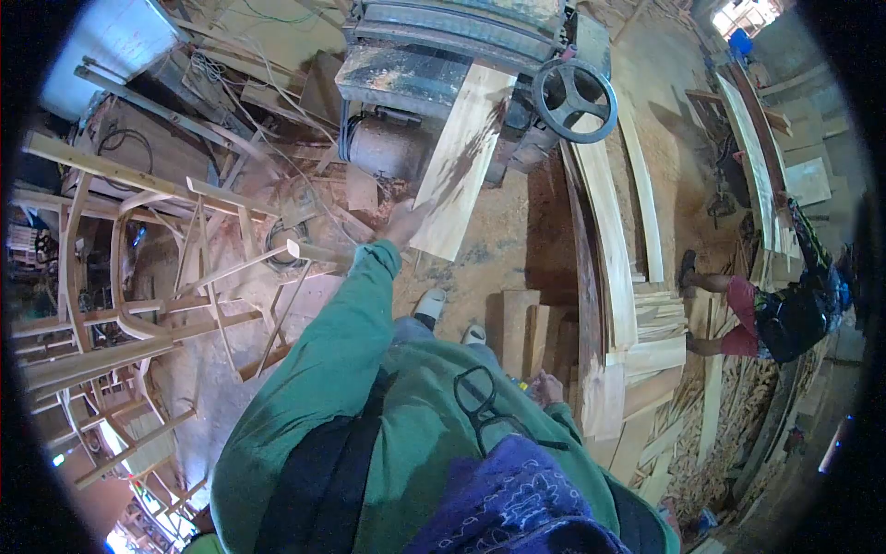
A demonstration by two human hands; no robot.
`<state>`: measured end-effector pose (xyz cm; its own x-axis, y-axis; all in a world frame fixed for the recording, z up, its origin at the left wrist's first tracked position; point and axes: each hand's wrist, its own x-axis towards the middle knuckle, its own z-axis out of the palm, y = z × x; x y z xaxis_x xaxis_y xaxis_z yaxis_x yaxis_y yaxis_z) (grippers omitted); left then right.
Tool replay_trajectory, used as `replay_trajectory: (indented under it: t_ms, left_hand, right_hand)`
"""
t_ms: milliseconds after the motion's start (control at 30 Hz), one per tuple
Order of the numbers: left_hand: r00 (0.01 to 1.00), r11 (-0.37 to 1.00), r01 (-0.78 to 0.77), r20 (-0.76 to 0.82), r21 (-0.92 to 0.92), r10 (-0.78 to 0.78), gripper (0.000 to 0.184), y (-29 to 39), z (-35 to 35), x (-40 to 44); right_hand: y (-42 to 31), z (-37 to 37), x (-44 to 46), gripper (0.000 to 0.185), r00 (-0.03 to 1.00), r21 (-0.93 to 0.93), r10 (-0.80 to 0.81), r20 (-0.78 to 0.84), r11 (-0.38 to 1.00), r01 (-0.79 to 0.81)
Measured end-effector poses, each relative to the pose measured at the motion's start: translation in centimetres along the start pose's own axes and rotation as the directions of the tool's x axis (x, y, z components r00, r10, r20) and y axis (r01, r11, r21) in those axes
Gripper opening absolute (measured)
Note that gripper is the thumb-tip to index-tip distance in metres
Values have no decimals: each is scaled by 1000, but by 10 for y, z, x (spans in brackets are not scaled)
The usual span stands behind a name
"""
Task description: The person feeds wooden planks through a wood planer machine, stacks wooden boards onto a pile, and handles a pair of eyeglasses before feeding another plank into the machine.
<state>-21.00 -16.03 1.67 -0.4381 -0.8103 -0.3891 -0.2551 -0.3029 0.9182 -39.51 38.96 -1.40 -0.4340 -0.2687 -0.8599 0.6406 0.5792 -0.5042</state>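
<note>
A pale wooden board (pixel 461 166) with dark streaks reaches out of a thickness planer (pixel 406 74) toward me. My left hand (pixel 403 224) is at the near left corner of the board, its fingers closed on that edge. On the planer's right side is a round handwheel (pixel 574 102). Close to my waist, my right hand (pixel 546 390) is held with the fingers curled. A small yellow spot shows beside it, too small to name, so what it holds is unclear.
Chair frames (pixel 138 277) crowd the left side. Long planks (pixel 604 240) lie over stacked boards (pixel 655 323) on the right. Beyond them, a person in red shorts (pixel 741 314) bends by more planks (pixel 748 138). Wood scraps (pixel 678 480) cover the lower right floor.
</note>
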Motion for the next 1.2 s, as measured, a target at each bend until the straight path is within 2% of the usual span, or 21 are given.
replay_trajectory:
  t_ms: [67,167,200,233,300,367,433,500,533,633,667,700,733,767,800,833,933,1000,1033,1067,1200]
  left_hand:
    - [1000,1000,4,11,-16,-4,48,8,3,3]
    - [1000,1000,25,-12,-9,-26,50,22,8,9]
    - [1000,1000,24,-12,-2,-24,54,17,8,17]
    - [1000,1000,22,-14,5,-22,58,9,9,27]
    - [995,997,-19,-96,76,27,60,-35,12,67]
    - [990,991,-34,-133,131,52,62,-27,13,73]
    - [991,985,-31,-126,167,53,65,33,17,40]
    - [997,989,0,-81,147,12,67,40,19,44]
    - [998,990,10,-59,140,-2,67,43,17,49]
    - [987,966,-85,-112,245,115,68,55,21,55]
    - [994,971,-34,-92,236,58,70,63,21,54]
    - [987,963,-36,-143,269,77,70,64,25,57]
    - [976,953,-33,-194,302,95,69,60,28,64]
    - [963,942,-28,-244,335,116,68,56,30,72]
    - [974,926,41,-222,374,46,62,46,25,89]
    - [959,911,-19,-251,413,134,59,61,31,83]
    - [887,842,-175,-289,510,360,49,75,46,64]
    - [838,791,-271,-269,549,474,46,53,41,79]
    - [834,791,-262,-283,553,474,45,47,40,80]
    - [829,792,-252,-298,556,473,43,42,39,81]
    - [882,869,-205,-300,450,363,38,27,27,96]
  right_hand:
    - [-5,10,-2,20,999,84,45,18,995,-46]
    - [-6,22,-7,21,1000,30,-24,-16,999,25]
    - [5,16,2,22,970,-194,-242,33,950,243]
    - [35,-4,27,23,893,-392,-431,128,806,444]
    - [33,-4,25,29,894,-468,-428,133,768,437]
    - [-3,19,-18,41,998,-211,-41,-47,977,30]
    - [14,6,-1,30,943,-392,-327,57,862,322]
    - [6,1,4,25,932,-427,-353,79,833,351]
    - [-8,2,-7,23,968,-381,-246,38,892,242]
    - [-14,-13,21,18,870,-495,-454,191,721,485]
    - [-19,-17,31,19,944,-307,-315,97,893,330]
    - [-22,-21,37,30,978,-143,-201,60,968,207]
    - [-25,-25,42,45,996,34,-83,22,996,82]
    - [-28,-30,46,43,996,117,-44,77,993,35]
    - [-33,-38,50,41,991,195,-9,136,981,-18]
    - [-42,-40,50,39,980,267,23,197,961,-76]
    - [-73,-26,20,36,995,204,49,-82,978,-31]
    - [-73,-33,27,35,998,152,36,-56,988,-27]
    - [-70,-39,27,35,999,127,31,-44,992,-25]
    - [-60,-54,42,34,997,116,-20,70,993,12]
    - [-64,-47,53,40,998,107,63,-7,992,-62]
